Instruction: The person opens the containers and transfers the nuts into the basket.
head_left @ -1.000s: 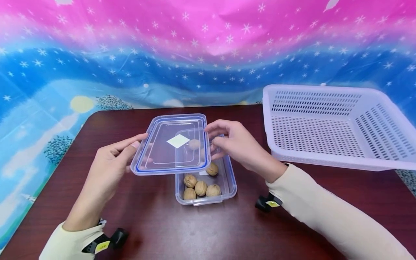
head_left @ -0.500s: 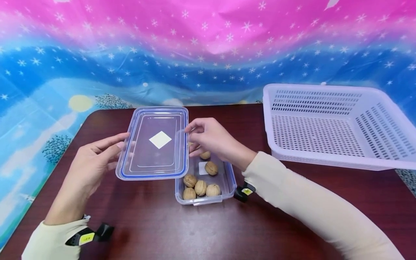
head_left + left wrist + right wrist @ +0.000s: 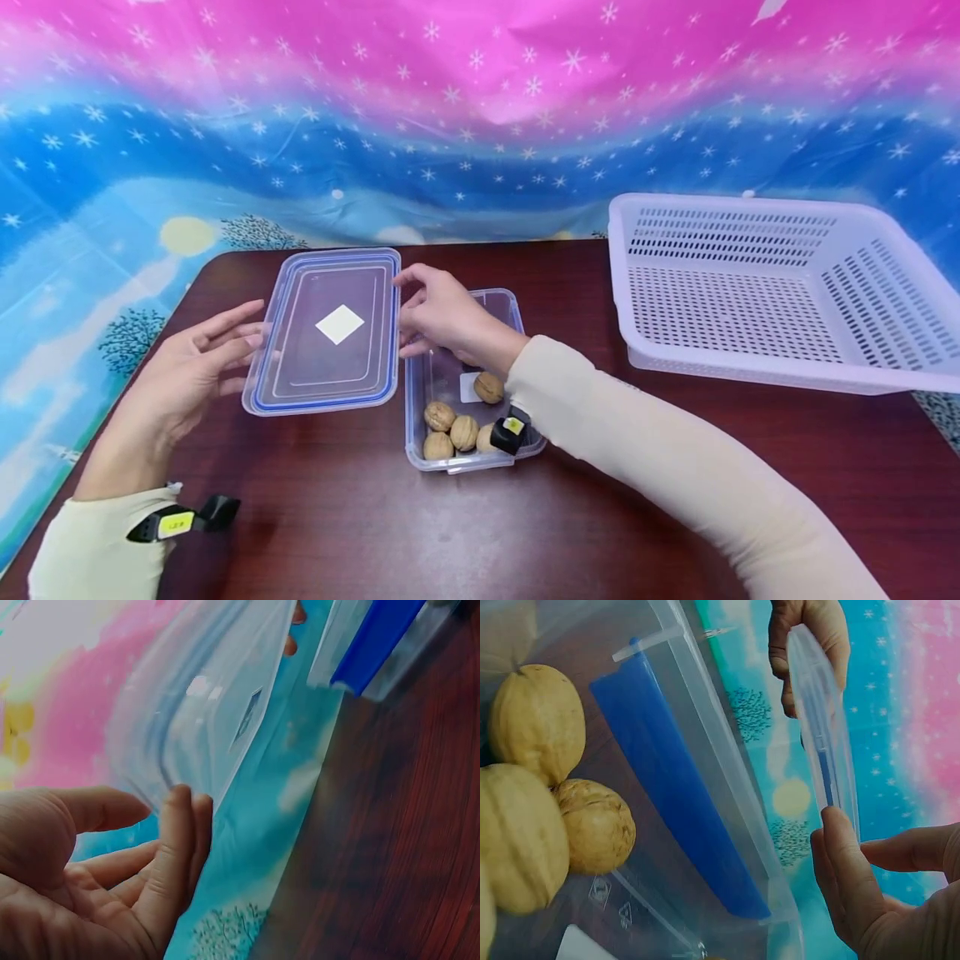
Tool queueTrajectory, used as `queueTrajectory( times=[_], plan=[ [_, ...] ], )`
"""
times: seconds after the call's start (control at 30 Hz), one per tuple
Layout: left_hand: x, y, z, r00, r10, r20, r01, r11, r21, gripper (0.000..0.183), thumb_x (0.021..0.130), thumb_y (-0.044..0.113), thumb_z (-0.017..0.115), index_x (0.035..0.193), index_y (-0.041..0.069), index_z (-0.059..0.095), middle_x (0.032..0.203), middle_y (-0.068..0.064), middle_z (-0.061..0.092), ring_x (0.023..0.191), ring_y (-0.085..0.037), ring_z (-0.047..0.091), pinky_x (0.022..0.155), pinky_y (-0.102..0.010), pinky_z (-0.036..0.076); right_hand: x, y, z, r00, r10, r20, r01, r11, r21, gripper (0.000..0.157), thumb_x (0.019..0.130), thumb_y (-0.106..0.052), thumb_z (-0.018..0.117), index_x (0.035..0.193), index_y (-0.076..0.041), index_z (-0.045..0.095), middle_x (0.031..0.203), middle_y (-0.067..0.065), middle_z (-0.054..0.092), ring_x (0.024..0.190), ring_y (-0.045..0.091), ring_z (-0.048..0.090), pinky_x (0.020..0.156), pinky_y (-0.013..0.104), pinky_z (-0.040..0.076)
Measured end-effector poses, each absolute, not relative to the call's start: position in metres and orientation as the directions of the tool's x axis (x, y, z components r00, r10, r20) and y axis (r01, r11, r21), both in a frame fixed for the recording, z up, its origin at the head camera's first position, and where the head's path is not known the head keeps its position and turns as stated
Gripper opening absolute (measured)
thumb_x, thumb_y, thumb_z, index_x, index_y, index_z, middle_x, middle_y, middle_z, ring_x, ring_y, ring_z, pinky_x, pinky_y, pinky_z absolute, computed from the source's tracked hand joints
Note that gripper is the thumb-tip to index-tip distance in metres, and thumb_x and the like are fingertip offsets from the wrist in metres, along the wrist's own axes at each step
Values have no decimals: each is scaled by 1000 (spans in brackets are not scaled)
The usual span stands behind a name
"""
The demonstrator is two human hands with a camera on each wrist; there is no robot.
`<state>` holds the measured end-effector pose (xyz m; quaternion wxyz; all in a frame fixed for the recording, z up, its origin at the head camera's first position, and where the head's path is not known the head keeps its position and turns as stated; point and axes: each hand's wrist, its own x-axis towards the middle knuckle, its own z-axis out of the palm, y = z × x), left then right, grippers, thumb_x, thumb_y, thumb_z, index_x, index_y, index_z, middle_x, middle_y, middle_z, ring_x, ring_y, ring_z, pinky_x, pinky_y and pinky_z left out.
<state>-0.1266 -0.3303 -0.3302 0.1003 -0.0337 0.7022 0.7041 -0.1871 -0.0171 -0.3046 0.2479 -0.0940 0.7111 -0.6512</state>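
You have the clear lid (image 3: 322, 350) between your two hands, raised to the left of the open box (image 3: 480, 467). Your left hand (image 3: 187, 367) pinches the lid's left edge, thumb to one face and fingers to the other. Your right hand (image 3: 446, 312) has a similar pinch on the right edge, most of its fingers loosely bent; the right wrist view shows that edge between thumb and fingertips.

Governing relation: the lid's long sides run away from you, one at each hand, roughly in line with the box's own long sides. The box lies to the lid's right, and your right hand is the nearer to it, the forearm passing over its right part. Your left hand stands well apart from the box.

Walnuts (image 3: 464, 433) lie in the box, grouped at the end towards you, with one near a white label; your arm hides part of the interior. The perforated basket (image 3: 750, 371) stands farther right on the table (image 3: 450, 533).
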Motion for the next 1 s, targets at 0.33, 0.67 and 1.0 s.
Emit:
queueTrajectory(
  times=[0.33,0.67,1.0],
  plan=[
    [-137,-364,-342,-939,204,-275,-278,16,960,47,109,5,52,144,34,59,117,13,74,96,-10,77,76,-31,63,-196,-53,-314,-859,-432,-275,233,148,-961,80,88,21,51,162,-5,34,88,13,61,67,21,62,73,47,65],
    [-148,-383,-360,-900,225,-374,-359,105,927,65,109,4,50,166,21,27,117,15,72,101,-7,74,81,-30,63,-196,-78,-325,-875,-387,-291,190,279,-941,77,92,18,49,164,-5,33,73,10,55,59,20,59,70,46,64],
    [-152,-390,-370,-898,158,-411,-349,313,883,74,108,7,54,168,5,10,112,25,66,99,0,69,82,-25,61,-194,-98,-325,-871,-383,-307,128,427,-895,22,96,10,51,115,5,60,94,11,57,74,26,72,64,39,64]
  ],
)
